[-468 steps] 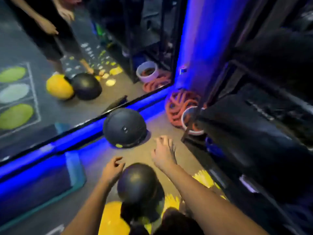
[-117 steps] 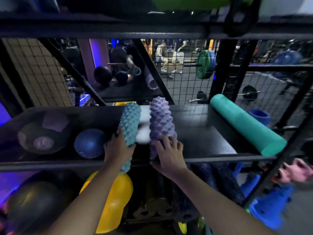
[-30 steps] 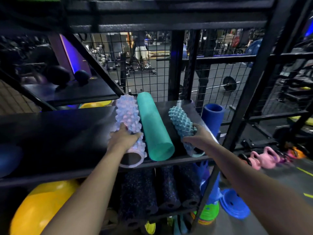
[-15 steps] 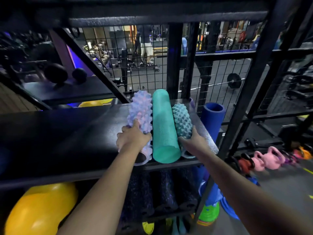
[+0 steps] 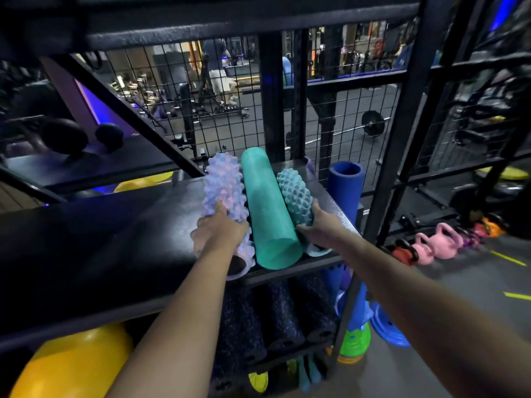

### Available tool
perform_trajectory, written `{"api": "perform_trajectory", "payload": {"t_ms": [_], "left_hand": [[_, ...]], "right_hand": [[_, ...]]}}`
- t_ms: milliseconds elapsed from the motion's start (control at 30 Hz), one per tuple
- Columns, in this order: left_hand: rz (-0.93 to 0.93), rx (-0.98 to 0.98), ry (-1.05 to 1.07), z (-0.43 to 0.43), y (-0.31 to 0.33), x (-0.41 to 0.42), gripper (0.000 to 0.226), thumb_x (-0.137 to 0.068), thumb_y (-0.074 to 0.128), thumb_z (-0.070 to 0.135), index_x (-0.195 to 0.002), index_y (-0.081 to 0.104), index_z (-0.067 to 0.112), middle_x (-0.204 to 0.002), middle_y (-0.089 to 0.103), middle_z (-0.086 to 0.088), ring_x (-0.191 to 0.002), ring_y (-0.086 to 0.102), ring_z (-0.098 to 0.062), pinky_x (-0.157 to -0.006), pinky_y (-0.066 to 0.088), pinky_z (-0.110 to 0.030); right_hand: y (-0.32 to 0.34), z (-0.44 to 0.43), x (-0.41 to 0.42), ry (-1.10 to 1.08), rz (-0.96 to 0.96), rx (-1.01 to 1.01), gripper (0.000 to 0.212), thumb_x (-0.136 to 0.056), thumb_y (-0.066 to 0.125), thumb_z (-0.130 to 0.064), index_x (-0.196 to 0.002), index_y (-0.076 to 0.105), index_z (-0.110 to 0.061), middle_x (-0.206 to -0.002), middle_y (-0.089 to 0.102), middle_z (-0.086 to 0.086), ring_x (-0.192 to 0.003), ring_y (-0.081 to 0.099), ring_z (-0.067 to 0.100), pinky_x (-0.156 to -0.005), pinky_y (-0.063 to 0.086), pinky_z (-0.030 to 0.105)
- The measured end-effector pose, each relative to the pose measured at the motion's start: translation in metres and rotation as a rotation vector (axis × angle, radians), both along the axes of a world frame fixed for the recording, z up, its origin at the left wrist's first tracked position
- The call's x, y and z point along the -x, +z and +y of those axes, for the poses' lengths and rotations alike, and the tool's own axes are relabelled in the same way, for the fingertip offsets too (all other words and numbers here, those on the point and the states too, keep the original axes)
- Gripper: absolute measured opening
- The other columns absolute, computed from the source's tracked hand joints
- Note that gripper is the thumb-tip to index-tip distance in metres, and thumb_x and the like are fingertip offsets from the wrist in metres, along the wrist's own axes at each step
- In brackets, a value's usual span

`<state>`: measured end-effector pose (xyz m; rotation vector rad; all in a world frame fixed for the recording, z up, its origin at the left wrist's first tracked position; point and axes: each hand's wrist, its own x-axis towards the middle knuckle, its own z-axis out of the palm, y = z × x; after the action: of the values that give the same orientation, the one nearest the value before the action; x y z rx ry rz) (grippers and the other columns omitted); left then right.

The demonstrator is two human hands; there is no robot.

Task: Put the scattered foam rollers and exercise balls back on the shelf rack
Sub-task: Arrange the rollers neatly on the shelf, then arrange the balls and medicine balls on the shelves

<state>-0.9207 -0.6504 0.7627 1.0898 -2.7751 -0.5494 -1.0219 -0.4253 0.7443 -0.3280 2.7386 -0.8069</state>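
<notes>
Three foam rollers lie side by side on the black shelf (image 5: 100, 239) of the rack. My left hand (image 5: 219, 232) grips the near end of the spiky lilac roller (image 5: 222, 185) on the left. A smooth teal roller (image 5: 267, 208) lies in the middle, touching both others. My right hand (image 5: 321, 225) holds the near end of the knobbly light-blue roller (image 5: 294, 193) on the right, by the shelf's right edge. The near ends of the rollers stick out slightly over the front edge.
A yellow exercise ball (image 5: 71, 366) and several dark speckled rollers (image 5: 275, 314) sit on the shelf below. A blue roller (image 5: 346, 185) stands upright right of the shelf, behind a black upright post (image 5: 399, 133). Pink kettlebells (image 5: 439, 242) line the floor to the right. Wire mesh backs the rack.
Both hands have pressed the two knobbly rollers in against the teal one; they now lie closely parallel and straighter on the shelf than a second ago.
</notes>
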Motion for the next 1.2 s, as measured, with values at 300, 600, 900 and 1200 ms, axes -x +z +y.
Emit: {"api": "perform_trajectory", "payload": {"t_ms": [300, 600, 900, 1200], "left_hand": [[0.064, -0.010, -0.017, -0.004, 0.002, -0.001, 0.084, -0.089, 0.053, 0.063, -0.160, 0.021, 0.031, -0.141, 0.060, -0.008, -0.125, 0.058, -0.034, -0.086, 0.042, -0.037], [0.106, -0.080, -0.023, -0.003, -0.008, 0.006, 0.092, -0.070, 0.049, 0.067, -0.153, 0.027, 0.032, -0.136, 0.059, -0.014, -0.118, 0.057, -0.036, -0.097, 0.049, -0.048], [0.096, -0.174, 0.020, -0.011, 0.006, -0.014, 0.091, -0.087, 0.055, 0.070, -0.162, 0.015, 0.038, -0.158, 0.044, -0.008, -0.144, 0.038, -0.033, -0.104, 0.040, -0.044], [0.506, -0.421, 0.065, -0.021, 0.034, -0.057, 0.106, -0.067, 0.034, 0.103, -0.156, 0.004, 0.055, -0.144, 0.058, -0.008, -0.127, 0.058, -0.034, -0.109, 0.046, -0.048]], "right_hand": [[0.000, 0.000, -0.002, 0.006, 0.053, -0.133, 0.107, -0.087, 0.061, -0.062, -0.161, -0.009, -0.029, -0.147, 0.044, 0.025, -0.129, 0.048, 0.043, -0.106, 0.045, 0.046], [-0.005, 0.004, 0.003, 0.015, 0.017, -0.107, 0.105, -0.090, 0.060, -0.062, -0.160, -0.012, -0.031, -0.144, 0.044, 0.023, -0.126, 0.049, 0.042, -0.104, 0.048, 0.050], [0.013, 0.007, -0.008, 0.041, -0.006, -0.164, 0.116, -0.070, 0.027, -0.099, -0.160, -0.009, -0.035, -0.153, 0.041, 0.022, -0.135, 0.043, 0.043, -0.112, 0.038, 0.052], [0.057, -0.062, -0.066, 0.172, 0.548, -0.081, 0.066, -0.102, 0.018, -0.063, -0.153, 0.034, -0.025, -0.163, 0.024, 0.015, -0.147, 0.021, 0.040, -0.117, 0.019, 0.056]]}}
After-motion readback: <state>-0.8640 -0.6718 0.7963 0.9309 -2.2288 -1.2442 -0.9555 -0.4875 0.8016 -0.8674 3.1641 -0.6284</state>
